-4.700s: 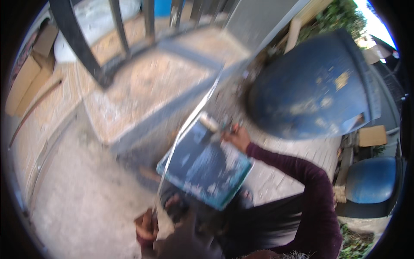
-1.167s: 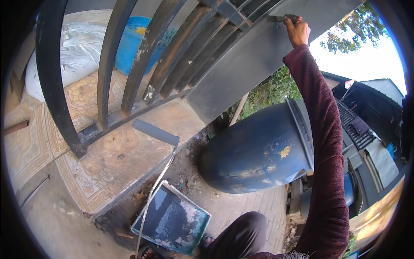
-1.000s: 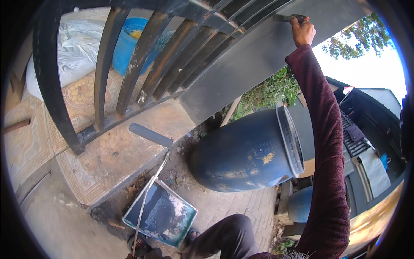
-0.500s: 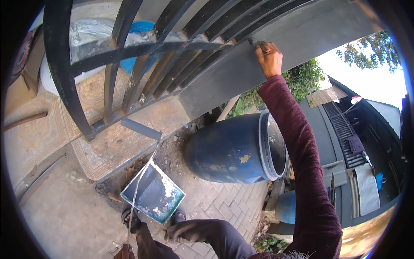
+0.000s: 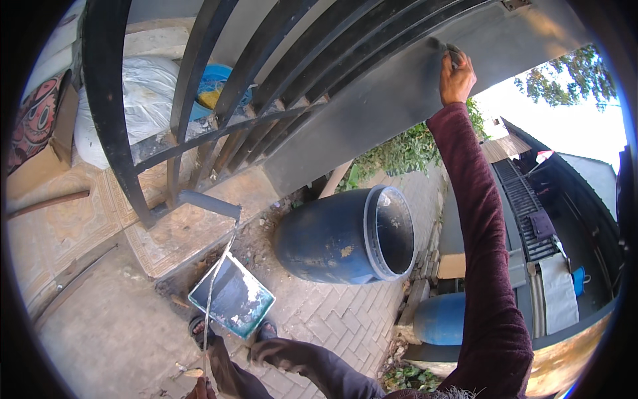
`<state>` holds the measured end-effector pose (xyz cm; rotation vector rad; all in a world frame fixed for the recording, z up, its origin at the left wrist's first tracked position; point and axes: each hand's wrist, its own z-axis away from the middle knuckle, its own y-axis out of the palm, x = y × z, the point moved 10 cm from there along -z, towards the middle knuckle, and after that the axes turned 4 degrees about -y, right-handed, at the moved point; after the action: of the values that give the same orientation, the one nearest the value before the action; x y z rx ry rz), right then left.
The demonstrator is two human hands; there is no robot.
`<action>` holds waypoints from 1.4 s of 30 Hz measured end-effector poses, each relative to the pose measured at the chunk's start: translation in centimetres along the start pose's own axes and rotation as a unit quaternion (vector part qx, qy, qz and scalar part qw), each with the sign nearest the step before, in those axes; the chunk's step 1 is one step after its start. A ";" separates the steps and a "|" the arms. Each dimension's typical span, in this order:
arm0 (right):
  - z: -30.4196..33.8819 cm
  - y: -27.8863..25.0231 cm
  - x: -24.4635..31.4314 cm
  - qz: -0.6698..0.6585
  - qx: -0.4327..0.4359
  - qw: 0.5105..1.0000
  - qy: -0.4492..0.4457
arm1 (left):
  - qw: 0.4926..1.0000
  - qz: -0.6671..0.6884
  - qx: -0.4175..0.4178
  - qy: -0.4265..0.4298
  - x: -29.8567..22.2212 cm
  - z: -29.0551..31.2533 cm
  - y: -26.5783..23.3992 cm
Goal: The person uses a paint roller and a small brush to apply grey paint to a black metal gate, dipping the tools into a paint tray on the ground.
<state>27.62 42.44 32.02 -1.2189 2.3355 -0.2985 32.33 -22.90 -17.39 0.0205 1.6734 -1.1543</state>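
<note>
Head view: landmark is the blue barrel (image 5: 324, 237). Above it, along the grey panel (image 5: 345, 130), a paintbrush (image 5: 436, 44) is pinched in the right hand (image 5: 457, 78), fingers curled tight; the brush is mostly hidden, so firm bristle contact cannot be told. Lower left of the barrel, the handle of a long-handled paint roller (image 5: 210, 203) is gripped by the left hand (image 5: 201, 389), partly cut off at the frame edge; the sleeve is rested on the tiled step (image 5: 174, 241), left of the barrel. Paint tray (image 5: 254, 318) is placed just lower left of the barrel, by the feet.

For clean work, strokes are probably best drawn lightly along the panel, with the black bars (image 5: 199, 63), up and left of the barrel, cleared by the bristle edge. The roller should be held steady, so the tray is not knocked.
</note>
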 end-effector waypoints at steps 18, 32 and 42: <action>1.0 1.7 0.3 -0.073 0.126 0.989 -0.018 | 0.999 -0.007 0.018 -0.041 -3.7 1.4 -4.7; -8.2 -3.1 -0.5 0.060 0.077 0.986 -0.135 | 0.998 0.007 -0.002 -0.057 -7.9 0.4 -6.5; -3.3 2.0 -1.7 -0.015 0.248 0.964 -0.094 | 0.996 -0.004 0.022 -0.083 -9.0 1.1 -7.4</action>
<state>25.33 44.84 34.57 -0.9829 1.9194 -0.6989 33.32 -23.18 -5.75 -0.0527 1.5033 -1.1661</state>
